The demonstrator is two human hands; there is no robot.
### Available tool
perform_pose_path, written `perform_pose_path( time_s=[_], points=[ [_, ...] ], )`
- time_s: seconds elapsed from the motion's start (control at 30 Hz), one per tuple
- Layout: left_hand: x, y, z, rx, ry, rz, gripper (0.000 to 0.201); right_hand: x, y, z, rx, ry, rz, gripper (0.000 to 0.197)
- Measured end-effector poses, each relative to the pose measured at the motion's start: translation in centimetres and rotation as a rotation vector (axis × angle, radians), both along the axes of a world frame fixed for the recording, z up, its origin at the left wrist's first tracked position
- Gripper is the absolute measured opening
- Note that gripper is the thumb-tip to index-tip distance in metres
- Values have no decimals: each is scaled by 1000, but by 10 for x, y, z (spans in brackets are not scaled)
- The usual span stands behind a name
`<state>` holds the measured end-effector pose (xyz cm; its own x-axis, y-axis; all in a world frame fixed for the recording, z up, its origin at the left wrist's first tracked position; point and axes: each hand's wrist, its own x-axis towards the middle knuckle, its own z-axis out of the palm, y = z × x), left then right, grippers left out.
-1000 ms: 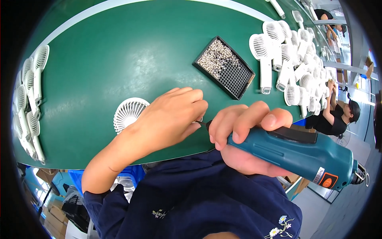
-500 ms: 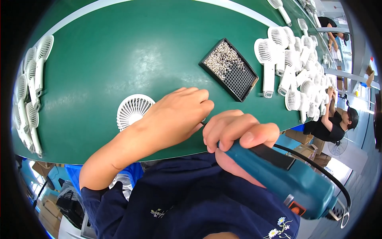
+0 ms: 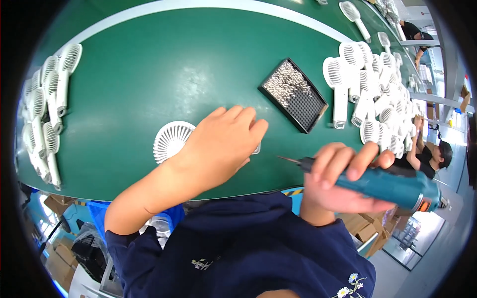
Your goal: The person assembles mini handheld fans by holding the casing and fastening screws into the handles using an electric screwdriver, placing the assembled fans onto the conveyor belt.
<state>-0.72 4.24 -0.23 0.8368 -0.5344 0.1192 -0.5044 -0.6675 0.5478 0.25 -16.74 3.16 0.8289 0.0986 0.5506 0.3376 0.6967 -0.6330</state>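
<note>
My left hand [image 3: 224, 141] is closed over the handle of a white handheld fan [image 3: 170, 141] lying on the green table. The fan's slatted round head shows beside my wrist, and a small white end of it peeks out under my fingers. In my right hand [image 3: 338, 171], to the right, is a teal electric screwdriver [image 3: 392, 187], fingers wrapped round its body. Its thin bit points left toward my left hand, apart from the fan. Beyond the hands lies a black screw tray [image 3: 286, 114], with small silver screws heaped over part of its holed grid.
A dense pile of white handheld fans [image 3: 367, 89] covers the table's right side. More fans [image 3: 49, 99] lie along the left edge. At the far right a person [image 3: 427, 156] in black works by the table. Cardboard boxes [image 3: 365, 228] stand below the table's right edge.
My right hand has drawn the screwdriver right, away from my left hand, leaving its bit in plain sight. My left hand stays on the fan. The view has shifted slightly.
</note>
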Motion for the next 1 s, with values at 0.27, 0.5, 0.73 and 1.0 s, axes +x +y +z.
perform_pose_path(
  time_s=[0.27,0.5,0.73,1.0],
  points=[
    [83,54,-4,367,-462,44,25,-8,-19,-42,65,226,-99,75],
    [184,72,3,107,-408,416,56,-12,-27,-46,35,155,-94,71],
    [14,240,-16,675,-397,1384,67,-18,-5,-57,61,299,-51,72],
    [-9,275,-58,645,-162,1370,67,-20,3,-56,160,317,73,74]
  ],
)
